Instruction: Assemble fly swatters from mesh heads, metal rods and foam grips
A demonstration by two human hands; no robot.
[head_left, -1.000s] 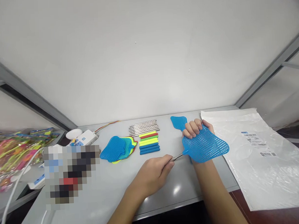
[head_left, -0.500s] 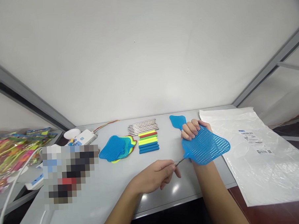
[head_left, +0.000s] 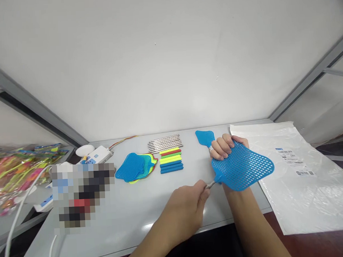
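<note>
My right hand (head_left: 227, 145) is closed on the far edge of a blue mesh swatter head (head_left: 243, 167), held a little above the grey table (head_left: 130, 217). My left hand (head_left: 189, 207) pinches the thin metal rod (head_left: 210, 184) that enters the head's socket at its near left corner. A second blue swatter head (head_left: 204, 137) lies on the table just behind my right hand.
A fanned pile of coloured swatter heads (head_left: 136, 168), a row of coloured grips (head_left: 171, 161) and several metal rods (head_left: 164, 142) lie at the table's middle. A clear plastic bag (head_left: 301, 176) covers the right. White power strips (head_left: 94, 156), cables and packed coloured items (head_left: 16, 169) sit at the left.
The swatter head has shifted slightly right and tilted flatter. My left hand has moved right along the rod, closer to the head's socket.
</note>
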